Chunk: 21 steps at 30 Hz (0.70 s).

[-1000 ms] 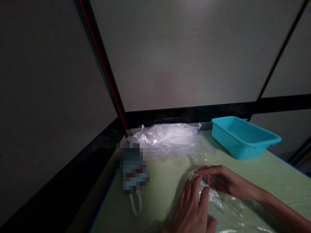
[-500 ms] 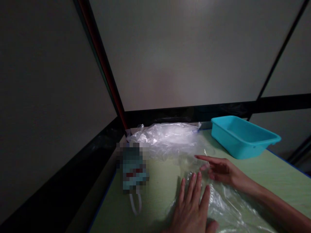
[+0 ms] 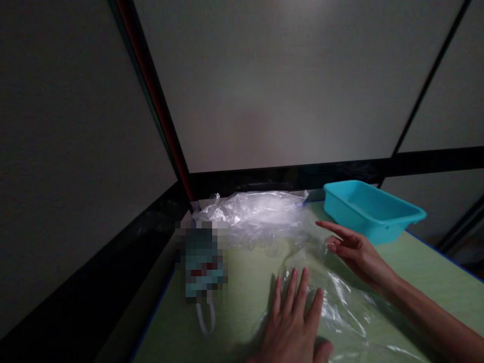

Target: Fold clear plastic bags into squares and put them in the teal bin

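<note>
A clear plastic bag (image 3: 336,302) lies spread on the pale green table (image 3: 242,287). Flat on its left part rests my left hand (image 3: 295,320), fingers spread. My right hand (image 3: 353,249) is raised at the bag's far right side, index finger stretched out, thumb and other fingers pinched on the bag's edge. Behind them, along the back of the table, lies a heap of crumpled clear plastic (image 3: 260,214).
A turquoise plastic basin (image 3: 378,214) stands at the back right of the table. On the left is a blurred-out item (image 3: 202,262) with a white loop (image 3: 206,317). Light wall panels with dark trim rise behind the table.
My right hand has moved up and away from my left hand, pulling the bag's edge with it. My left hand stays flat. The view has shifted slightly.
</note>
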### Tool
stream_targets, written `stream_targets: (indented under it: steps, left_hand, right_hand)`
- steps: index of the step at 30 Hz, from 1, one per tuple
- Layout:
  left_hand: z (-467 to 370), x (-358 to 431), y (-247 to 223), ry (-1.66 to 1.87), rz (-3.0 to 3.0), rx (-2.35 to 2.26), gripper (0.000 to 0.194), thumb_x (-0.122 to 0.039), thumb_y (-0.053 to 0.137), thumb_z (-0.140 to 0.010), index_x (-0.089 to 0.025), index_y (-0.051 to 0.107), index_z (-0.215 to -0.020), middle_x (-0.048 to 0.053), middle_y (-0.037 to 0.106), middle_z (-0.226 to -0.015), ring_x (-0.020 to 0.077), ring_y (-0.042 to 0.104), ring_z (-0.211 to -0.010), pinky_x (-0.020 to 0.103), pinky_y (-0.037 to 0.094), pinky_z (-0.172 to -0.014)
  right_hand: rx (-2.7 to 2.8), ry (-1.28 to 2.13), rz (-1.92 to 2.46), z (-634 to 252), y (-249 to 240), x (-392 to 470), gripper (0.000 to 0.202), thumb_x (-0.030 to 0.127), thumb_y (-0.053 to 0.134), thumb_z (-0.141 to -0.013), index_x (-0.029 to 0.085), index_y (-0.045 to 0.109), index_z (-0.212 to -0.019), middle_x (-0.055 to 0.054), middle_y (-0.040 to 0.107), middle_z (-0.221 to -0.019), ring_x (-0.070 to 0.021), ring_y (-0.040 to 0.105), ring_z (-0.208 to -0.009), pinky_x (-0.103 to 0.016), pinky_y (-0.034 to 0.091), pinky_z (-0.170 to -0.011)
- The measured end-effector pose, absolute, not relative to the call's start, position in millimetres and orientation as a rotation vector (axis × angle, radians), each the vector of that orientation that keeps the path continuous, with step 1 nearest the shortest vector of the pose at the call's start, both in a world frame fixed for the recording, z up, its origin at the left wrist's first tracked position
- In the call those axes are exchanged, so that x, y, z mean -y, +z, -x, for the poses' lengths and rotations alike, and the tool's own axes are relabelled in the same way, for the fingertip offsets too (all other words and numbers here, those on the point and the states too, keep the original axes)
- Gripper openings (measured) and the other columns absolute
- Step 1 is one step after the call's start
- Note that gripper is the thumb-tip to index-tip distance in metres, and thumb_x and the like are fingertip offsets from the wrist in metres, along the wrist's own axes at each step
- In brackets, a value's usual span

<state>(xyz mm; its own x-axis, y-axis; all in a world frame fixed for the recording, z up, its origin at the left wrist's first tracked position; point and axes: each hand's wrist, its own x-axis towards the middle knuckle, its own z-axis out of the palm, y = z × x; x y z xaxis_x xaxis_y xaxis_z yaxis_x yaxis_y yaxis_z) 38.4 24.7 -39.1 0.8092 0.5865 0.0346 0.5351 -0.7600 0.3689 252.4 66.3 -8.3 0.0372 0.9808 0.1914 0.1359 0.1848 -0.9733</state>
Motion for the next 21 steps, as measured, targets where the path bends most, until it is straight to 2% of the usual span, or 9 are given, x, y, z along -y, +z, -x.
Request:
stream_targets:
  steps: [3, 6, 11, 13, 17, 21]
  left_hand:
    - [-36.4, -24.8, -40.9, 0.199, -2.656, -0.849, 0.067, -0.04, 0.045, -0.082, -0.021, 0.013, -0.138, 0.011, -0.011, -0.142, 0.0313, -0.01, -0.129, 0.059, 0.003, -0.101]
    - [-34.8, -25.5, -42.9, 0.178, -2.651, -0.859, 0.069, -0.041, 0.046, -0.082, -0.023, 0.012, -0.139, 0.011, -0.009, -0.143, 0.0315, -0.009, -0.129, 0.057, 0.006, -0.102]
    - [-33.3, -26.4, -43.1, 0.156, -2.662, -0.865, 0.067, -0.042, 0.045, -0.082, -0.024, 0.013, -0.138, 0.01, -0.007, -0.143, 0.032, -0.008, -0.129, 0.056, 0.007, -0.103]
    - [-33.4, -26.1, -42.6, 0.156, -2.671, -0.871, 0.067, -0.043, 0.045, -0.083, -0.023, 0.014, -0.138, 0.01, -0.006, -0.144, 0.0315, -0.008, -0.129, 0.056, 0.006, -0.103]
    - [-33.9, -24.7, -42.6, 0.16, -2.693, -0.892, 0.067, -0.043, 0.042, -0.084, -0.019, 0.014, -0.139, 0.011, -0.003, -0.144, 0.0305, -0.007, -0.13, 0.055, 0.007, -0.104]
    - [-33.7, -23.3, -42.0, 0.151, -2.711, -0.898, 0.066, -0.044, 0.041, -0.084, -0.019, 0.012, -0.139, 0.011, -0.003, -0.144, 0.0303, -0.006, -0.13, 0.055, 0.008, -0.104]
  right_hand:
    - [1.508, 0.754, 1.316, -261.6, -7.5, -69.9, 0.046, 0.036, 0.057, -0.074, 0.018, 0.05, -0.116, -0.004, 0.06, -0.079, -0.0161, 0.055, -0.068, -0.029, 0.045, -0.063]
    - [1.641, 0.736, 1.359, -267.7, -8.4, -71.2, 0.032, 0.031, 0.058, -0.072, 0.018, 0.058, -0.101, -0.006, 0.062, -0.088, -0.0181, 0.056, -0.07, -0.029, 0.044, -0.058]
    - [1.833, 0.908, 1.334, -261.9, -16.7, -69.1, 0.017, 0.026, 0.057, -0.073, 0.016, 0.059, -0.087, -0.002, 0.06, -0.071, -0.015, 0.053, -0.062, -0.027, 0.042, -0.056]
    - [1.857, 0.998, 1.308, -256.9, -20.7, -68.3, 0.019, 0.027, 0.057, -0.074, 0.016, 0.055, -0.09, -0.001, 0.057, -0.07, -0.0138, 0.052, -0.062, -0.026, 0.043, -0.056]
    - [1.861, 1.179, 1.226, -249.0, -24.5, -65.6, 0.038, 0.029, 0.061, -0.071, 0.016, 0.046, -0.103, 0.001, 0.054, -0.073, -0.0119, 0.053, -0.064, -0.026, 0.045, -0.059]
    - [1.861, 1.272, 1.148, -243.5, -23.3, -61.2, 0.05, 0.028, 0.065, -0.066, 0.019, 0.041, -0.109, 0.004, 0.049, -0.074, -0.011, 0.052, -0.065, -0.024, 0.046, -0.058]
